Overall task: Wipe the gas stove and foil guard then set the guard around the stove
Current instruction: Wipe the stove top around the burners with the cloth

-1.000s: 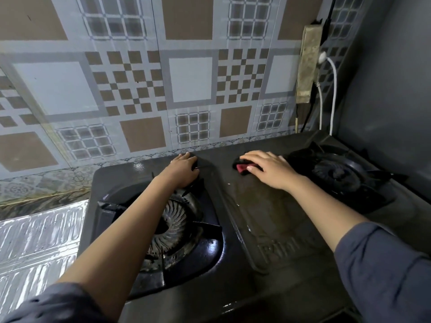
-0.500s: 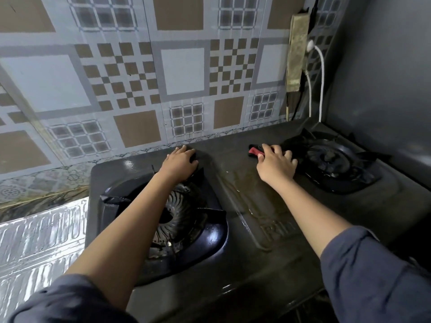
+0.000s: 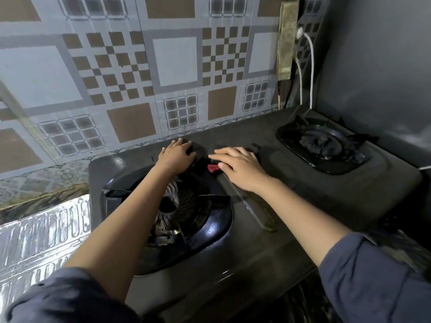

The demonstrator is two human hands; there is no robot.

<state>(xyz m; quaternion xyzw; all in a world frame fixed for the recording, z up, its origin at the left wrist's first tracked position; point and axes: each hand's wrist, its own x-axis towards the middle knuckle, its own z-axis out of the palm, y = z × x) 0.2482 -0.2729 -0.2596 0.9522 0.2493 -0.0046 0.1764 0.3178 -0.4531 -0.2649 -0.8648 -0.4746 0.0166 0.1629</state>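
Note:
A dark two-burner gas stove [image 3: 303, 197] fills the middle of the view, its top wet and shiny. My left hand [image 3: 176, 156] rests palm down at the back edge of the left burner [image 3: 170, 206], fingers together. My right hand [image 3: 238, 167] presses flat on a dark and red cloth [image 3: 212, 168] on the stove's middle strip, just right of the left hand. Most of the cloth is hidden under the palm. The silver embossed foil guard [image 3: 39, 231] lies flat to the left of the stove.
A patterned tile wall [image 3: 140, 78] stands right behind the stove. The right burner [image 3: 319, 143] sits near a grey side wall [image 3: 377, 66]. A power strip [image 3: 288, 40] with a white cable [image 3: 310, 66] hangs in the corner.
My right hand has slid the cloth leftward from beside the right burner toward the left hand. The left hand has stayed in place. The camera has shifted.

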